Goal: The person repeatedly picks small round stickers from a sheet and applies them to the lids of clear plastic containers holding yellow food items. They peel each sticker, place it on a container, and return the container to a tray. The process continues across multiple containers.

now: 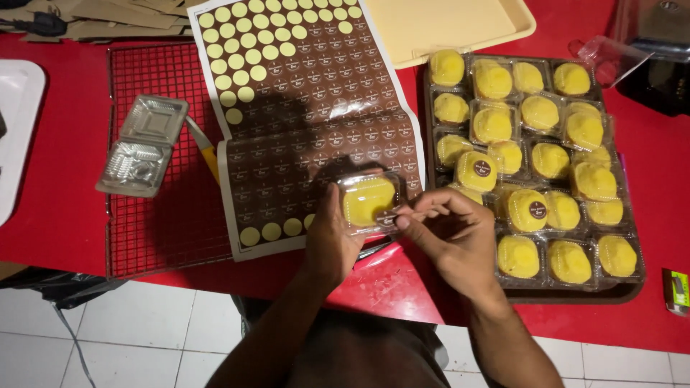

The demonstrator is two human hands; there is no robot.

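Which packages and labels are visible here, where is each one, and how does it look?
Clear plastic box: in the left hand, square, holding a yellow cake.
Round sticker: at the right hand fingers, on the box's edge, dark brown.
Sticker sheet: centre of the red table, brown with round labels, many peeled off.
Boxed cakes: right, on a brown tray.
Empty open box: left, on a wire rack.

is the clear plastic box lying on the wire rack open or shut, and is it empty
Open and empty. The clear plastic box lies on the wire rack with lid and base spread flat side by side, and nothing yellow shows inside.
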